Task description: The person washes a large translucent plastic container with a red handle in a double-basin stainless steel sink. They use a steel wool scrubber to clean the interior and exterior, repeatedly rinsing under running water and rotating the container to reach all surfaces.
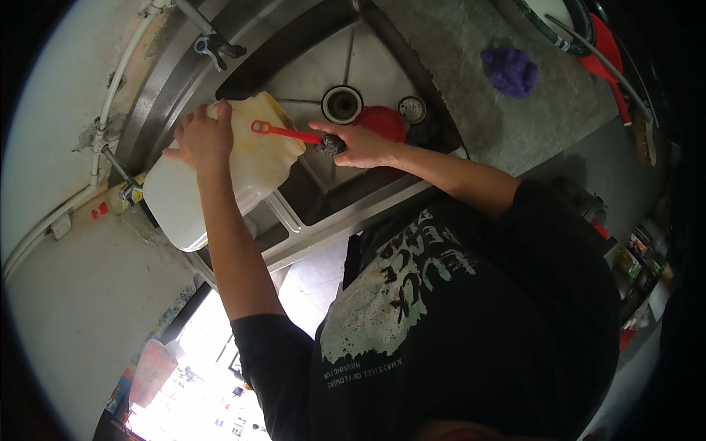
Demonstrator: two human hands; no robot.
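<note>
My left hand (204,138) rests with spread fingers on a large whitish plastic container (259,160), which lies tilted across the divider and left part of a steel sink (309,60). Its yellowed, cut-looking edge faces right. Just beyond that edge, my right hand (367,146) is closed around a dark metal scouring pad (331,144). A red plastic handle (287,132) extends left from the pad, in front of the container. Behind my right hand a red round plastic object (383,122) lies in the basin; its full shape is hidden.
The drain (342,103) and a strainer (412,109) are in the basin. Taps (212,47) stand along the wall side. A crumpled purple cloth (511,71) lies on the grey counter (463,33), near a pan (573,27) and a red utensil (606,49).
</note>
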